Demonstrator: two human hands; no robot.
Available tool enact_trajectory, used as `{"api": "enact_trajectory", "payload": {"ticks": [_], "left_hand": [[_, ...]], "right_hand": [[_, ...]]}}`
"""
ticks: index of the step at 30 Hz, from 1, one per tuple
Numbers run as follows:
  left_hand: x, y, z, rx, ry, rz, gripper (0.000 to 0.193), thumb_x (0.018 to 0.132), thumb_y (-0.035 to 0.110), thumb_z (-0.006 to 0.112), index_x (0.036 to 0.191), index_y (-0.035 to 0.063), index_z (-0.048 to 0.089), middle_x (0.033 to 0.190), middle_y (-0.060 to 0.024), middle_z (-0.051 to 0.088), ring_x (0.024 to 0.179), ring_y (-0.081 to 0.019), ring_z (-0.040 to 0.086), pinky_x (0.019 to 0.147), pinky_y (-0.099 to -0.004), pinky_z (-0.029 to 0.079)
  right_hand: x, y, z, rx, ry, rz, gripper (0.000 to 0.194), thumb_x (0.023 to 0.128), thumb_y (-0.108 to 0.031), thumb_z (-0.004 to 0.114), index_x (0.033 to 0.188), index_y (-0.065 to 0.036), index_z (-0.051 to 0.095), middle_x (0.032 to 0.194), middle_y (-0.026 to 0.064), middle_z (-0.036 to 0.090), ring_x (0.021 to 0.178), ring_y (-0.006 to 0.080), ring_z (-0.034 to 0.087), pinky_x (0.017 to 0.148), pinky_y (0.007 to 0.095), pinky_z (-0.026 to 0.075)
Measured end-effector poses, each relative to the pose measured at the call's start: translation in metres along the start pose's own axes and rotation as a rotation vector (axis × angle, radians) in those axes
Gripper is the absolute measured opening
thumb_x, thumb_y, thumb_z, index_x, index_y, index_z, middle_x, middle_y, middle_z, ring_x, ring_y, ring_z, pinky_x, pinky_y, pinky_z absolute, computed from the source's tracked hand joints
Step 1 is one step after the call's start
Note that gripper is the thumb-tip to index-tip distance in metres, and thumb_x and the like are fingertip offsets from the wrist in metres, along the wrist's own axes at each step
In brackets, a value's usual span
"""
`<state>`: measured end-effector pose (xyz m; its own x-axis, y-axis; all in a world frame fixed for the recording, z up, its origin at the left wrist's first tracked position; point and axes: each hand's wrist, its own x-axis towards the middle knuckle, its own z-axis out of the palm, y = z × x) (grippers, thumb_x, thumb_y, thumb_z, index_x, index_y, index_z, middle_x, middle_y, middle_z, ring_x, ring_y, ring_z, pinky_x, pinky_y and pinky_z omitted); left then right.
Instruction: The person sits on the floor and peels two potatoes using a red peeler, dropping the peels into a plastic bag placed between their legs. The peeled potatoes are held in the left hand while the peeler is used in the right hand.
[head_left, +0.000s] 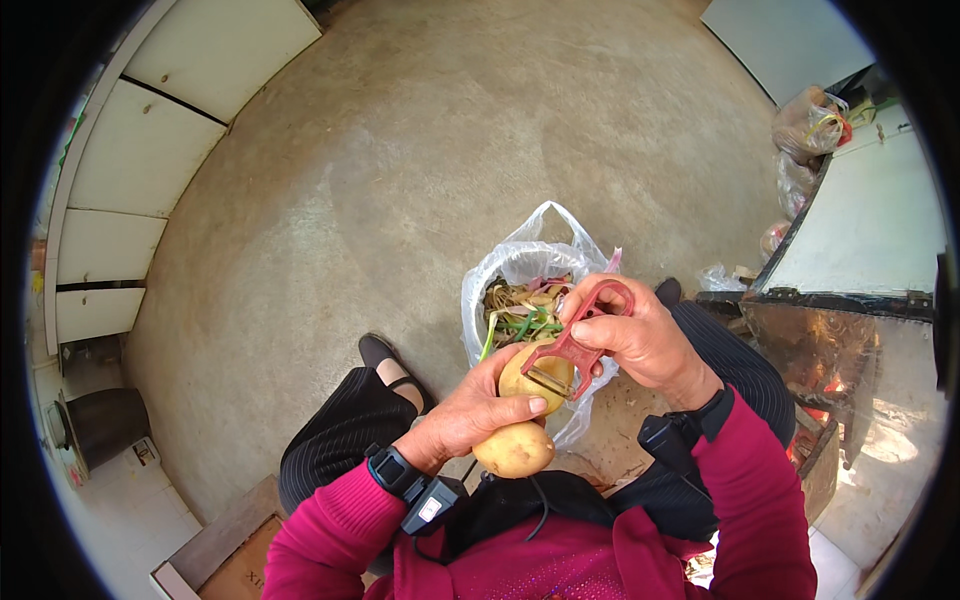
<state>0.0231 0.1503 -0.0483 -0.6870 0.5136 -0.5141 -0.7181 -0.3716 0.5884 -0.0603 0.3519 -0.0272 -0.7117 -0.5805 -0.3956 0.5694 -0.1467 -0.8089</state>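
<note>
My left hand (472, 412) holds a yellowish potato (534, 367) from its left side, thumb across the lower part. A second potato (514, 450) lies just below that thumb, near my lap; what supports it is hidden. In my right hand (649, 337) is a red vegetable peeler (574, 346), held by its looped handle. Its metal blade lies across the face of the upper potato. Beyond both hands stands a bin lined with a clear plastic bag (474, 300), holding peelings and green vegetable scraps (529, 315).
Pale cabinets (142, 146) line the left side. At the right, plastic bags (806, 127) sit by a white-topped stove (862, 225), with fire glowing (832, 386) below. A wooden box edge (225, 529) is at lower left. My feet rest on the concrete floor (420, 150).
</note>
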Motion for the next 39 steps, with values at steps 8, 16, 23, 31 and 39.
{"api": "enact_trajectory", "payload": {"ticks": [8, 16, 23, 31, 39], "left_hand": [[-0.002, -0.002, -0.007, -0.011, -0.022, -0.053, 0.068, 0.078, 0.019, 0.074, 0.135, 0.0034, 0.039, 0.109, -0.0050, 0.057, 0.089, -0.0126, 0.059, 0.077, -0.0281, 0.051], [-0.008, -0.002, -0.007, -0.057, -0.095, -0.076, 0.084, 0.075, 0.010, 0.073, 0.146, 0.0119, 0.026, 0.099, -0.0090, 0.060, 0.073, -0.0181, 0.064, 0.067, -0.0316, 0.054], [-0.007, 0.004, -0.005, -0.059, -0.091, -0.062, 0.083, 0.076, 0.010, 0.072, 0.146, 0.0128, 0.027, 0.104, -0.0065, 0.058, 0.075, -0.0155, 0.061, 0.068, -0.0293, 0.053], [-0.001, 0.003, -0.004, -0.190, -0.122, -0.048, 0.086, 0.071, 0.015, 0.076, 0.144, 0.0120, 0.029, 0.100, -0.0098, 0.059, 0.071, -0.0198, 0.064, 0.062, -0.0315, 0.055], [-0.007, 0.011, -0.003, -0.244, -0.181, -0.053, 0.084, 0.075, 0.001, 0.066, 0.146, 0.0189, 0.025, 0.107, -0.0094, 0.055, 0.071, -0.0166, 0.062, 0.064, -0.0289, 0.054]], "right_hand": [[0.014, 0.010, -0.030, -0.034, 0.122, 0.079, 0.009, 0.085, -0.007, 0.061, 0.093, -0.003, 0.060, 0.080, 0.0016, 0.061, 0.062, 0.0081, 0.057, 0.050, 0.0218, 0.045], [0.016, 0.005, -0.030, -0.322, 0.272, 0.050, 0.007, 0.085, -0.004, 0.059, 0.091, -0.002, 0.059, 0.075, 0.0012, 0.059, 0.057, 0.0077, 0.054, 0.049, 0.0224, 0.043], [0.003, -0.008, -0.001, 0.056, -0.020, 0.050, 0.014, 0.081, -0.004, 0.060, 0.095, -0.002, 0.060, 0.088, 0.0030, 0.061, 0.082, 0.0125, 0.059, 0.074, 0.0266, 0.049], [0.005, 0.006, -0.003, 0.300, -0.087, 0.098, 0.016, 0.083, -0.008, 0.063, 0.097, -0.002, 0.058, 0.094, 0.0040, 0.061, 0.088, 0.0143, 0.060, 0.080, 0.0292, 0.049], [0.009, 0.018, -0.001, 0.300, -0.049, 0.075, 0.009, 0.086, -0.009, 0.061, 0.095, -0.006, 0.060, 0.086, -0.0004, 0.059, 0.075, 0.0101, 0.059, 0.063, 0.0242, 0.048]]}}
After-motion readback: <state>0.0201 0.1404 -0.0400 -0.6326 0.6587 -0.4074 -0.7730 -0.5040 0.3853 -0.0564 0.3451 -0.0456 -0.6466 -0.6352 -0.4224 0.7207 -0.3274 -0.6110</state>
